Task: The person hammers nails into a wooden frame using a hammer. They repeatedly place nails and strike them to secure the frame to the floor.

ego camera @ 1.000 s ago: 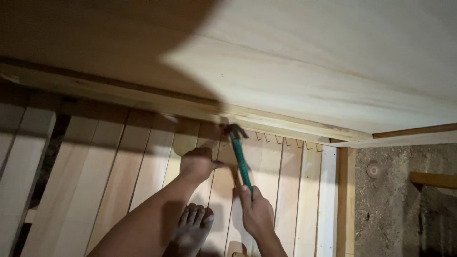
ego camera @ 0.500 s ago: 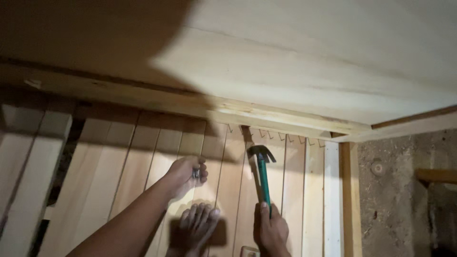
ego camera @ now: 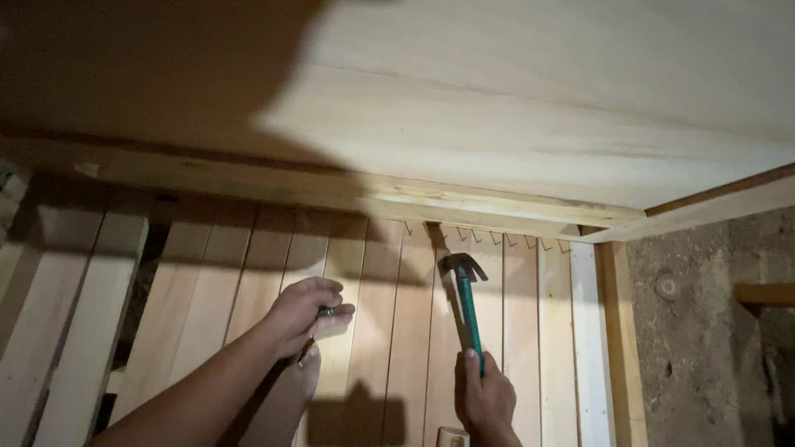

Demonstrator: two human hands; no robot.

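My right hand (ego camera: 484, 397) grips the lower end of a green-handled claw hammer (ego camera: 466, 305), whose dark head points up toward a row of nails (ego camera: 489, 236) along the top of the wooden slats. My left hand (ego camera: 302, 310) is closed on a small metal piece, likely a nail, pinched at the fingertips and held against a pale slat (ego camera: 344, 323). A bare foot (ego camera: 286, 401) rests on the slats just below the left hand. The hammer head hangs about a hand's width to the right of the left hand.
A large pale wooden panel (ego camera: 530, 108) with a batten (ego camera: 464, 207) along its lower edge overhangs the slats. Loose boards (ego camera: 79, 323) lie at the left over a dark gap. Rough earthen ground (ego camera: 704, 331) and a wooden frame edge (ego camera: 617, 348) lie at the right.
The hammer has dropped away from the nail row near the batten and moved right. My left hand has shifted down and left along the slats, now pinching a small metal piece.
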